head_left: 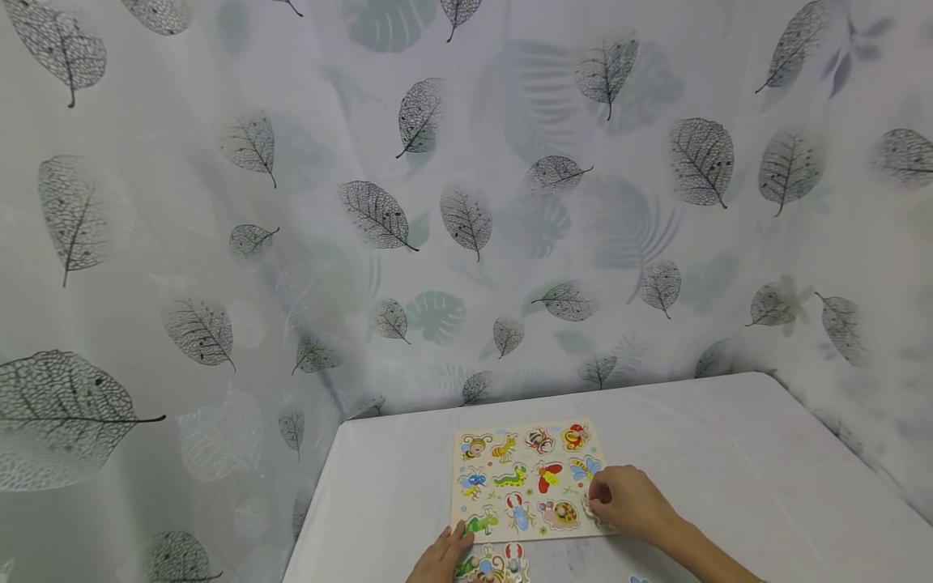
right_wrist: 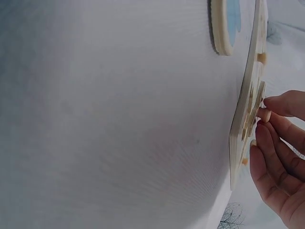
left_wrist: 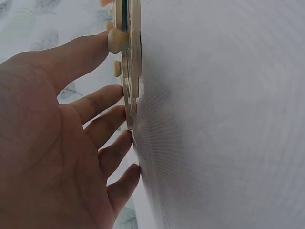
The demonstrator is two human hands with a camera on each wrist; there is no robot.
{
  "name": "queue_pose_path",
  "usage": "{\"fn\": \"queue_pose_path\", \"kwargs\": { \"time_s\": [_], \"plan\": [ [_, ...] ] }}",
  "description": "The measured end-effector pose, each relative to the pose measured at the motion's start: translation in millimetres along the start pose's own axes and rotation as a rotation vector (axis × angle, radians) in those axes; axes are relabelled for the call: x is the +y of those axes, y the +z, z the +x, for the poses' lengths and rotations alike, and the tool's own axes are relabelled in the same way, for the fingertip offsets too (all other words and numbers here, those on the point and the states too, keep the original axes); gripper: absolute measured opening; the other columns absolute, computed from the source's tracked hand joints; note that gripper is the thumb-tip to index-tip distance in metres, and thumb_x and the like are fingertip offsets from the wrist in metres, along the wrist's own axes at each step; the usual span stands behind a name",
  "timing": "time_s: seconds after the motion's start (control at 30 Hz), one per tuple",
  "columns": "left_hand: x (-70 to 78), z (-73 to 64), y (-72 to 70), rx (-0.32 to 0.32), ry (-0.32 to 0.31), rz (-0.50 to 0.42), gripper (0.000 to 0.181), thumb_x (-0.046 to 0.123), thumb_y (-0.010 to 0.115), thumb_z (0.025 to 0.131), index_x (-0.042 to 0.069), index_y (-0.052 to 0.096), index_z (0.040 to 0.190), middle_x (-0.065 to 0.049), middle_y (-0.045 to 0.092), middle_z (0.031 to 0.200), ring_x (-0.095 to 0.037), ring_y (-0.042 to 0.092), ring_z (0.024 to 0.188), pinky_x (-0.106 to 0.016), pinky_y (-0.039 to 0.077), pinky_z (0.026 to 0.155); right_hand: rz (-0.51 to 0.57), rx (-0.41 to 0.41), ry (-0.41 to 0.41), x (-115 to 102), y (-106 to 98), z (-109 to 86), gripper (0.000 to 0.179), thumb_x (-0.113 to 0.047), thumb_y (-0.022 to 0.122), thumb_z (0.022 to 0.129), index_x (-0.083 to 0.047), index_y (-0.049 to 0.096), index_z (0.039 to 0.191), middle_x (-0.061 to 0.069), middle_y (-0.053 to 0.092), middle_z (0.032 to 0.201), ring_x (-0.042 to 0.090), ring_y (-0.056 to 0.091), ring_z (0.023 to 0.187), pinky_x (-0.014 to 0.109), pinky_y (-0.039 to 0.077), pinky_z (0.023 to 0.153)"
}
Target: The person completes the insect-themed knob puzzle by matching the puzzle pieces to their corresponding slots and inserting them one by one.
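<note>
A wooden insect peg puzzle board (head_left: 525,460) lies on the white table, with several colourful bugs showing on it. At its lower right corner my right hand (head_left: 632,502) pinches the knob (right_wrist: 264,114) of a puzzle piece (right_wrist: 259,98) between thumb and fingertips. The piece is tilted close over the board; its picture is mostly hidden by the hand. By the lower left corner is my left hand (head_left: 440,557), fingers extended with their tips at the edges of the wood. Its thumb touches a round knob (left_wrist: 116,41) on a loose piece.
Loose puzzle pieces (head_left: 487,564) sit bunched in front of the board, a red-horned beetle piece (head_left: 514,559) among them. Another loose piece with blue on it (right_wrist: 220,28) lies on the table near the board's right side. A leaf-print curtain (head_left: 466,219) hangs behind the table (head_left: 394,470).
</note>
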State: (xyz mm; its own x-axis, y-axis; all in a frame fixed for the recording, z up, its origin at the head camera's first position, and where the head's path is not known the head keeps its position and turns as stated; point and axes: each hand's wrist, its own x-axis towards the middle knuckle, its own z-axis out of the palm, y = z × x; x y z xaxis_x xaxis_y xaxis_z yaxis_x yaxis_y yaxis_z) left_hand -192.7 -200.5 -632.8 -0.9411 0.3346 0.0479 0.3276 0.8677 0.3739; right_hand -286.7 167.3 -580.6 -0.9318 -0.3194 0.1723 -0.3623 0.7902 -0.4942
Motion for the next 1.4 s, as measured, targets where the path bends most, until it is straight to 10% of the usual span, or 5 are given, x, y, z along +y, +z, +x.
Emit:
{"fn": "queue_pose_path", "kwargs": {
  "time_s": [1.4],
  "plan": [
    [0.6, -1.0, -1.1, -0.025, -0.038, -0.041, 0.090, 0.078, 0.059, 0.090, 0.011, 0.054, 0.151, -0.008, 0.049, 0.160, -0.037, 0.048, 0.144, -0.055, 0.047, 0.109, 0.096, -0.063, 0.128, 7.7, 6.7, 4.3, 0.023, -0.013, 0.090, 0.079, -0.020, 0.069, 0.075, -0.011, 0.058, 0.070, 0.009, 0.051, 0.067, 0.025, 0.043, 0.061]
  ]
}}
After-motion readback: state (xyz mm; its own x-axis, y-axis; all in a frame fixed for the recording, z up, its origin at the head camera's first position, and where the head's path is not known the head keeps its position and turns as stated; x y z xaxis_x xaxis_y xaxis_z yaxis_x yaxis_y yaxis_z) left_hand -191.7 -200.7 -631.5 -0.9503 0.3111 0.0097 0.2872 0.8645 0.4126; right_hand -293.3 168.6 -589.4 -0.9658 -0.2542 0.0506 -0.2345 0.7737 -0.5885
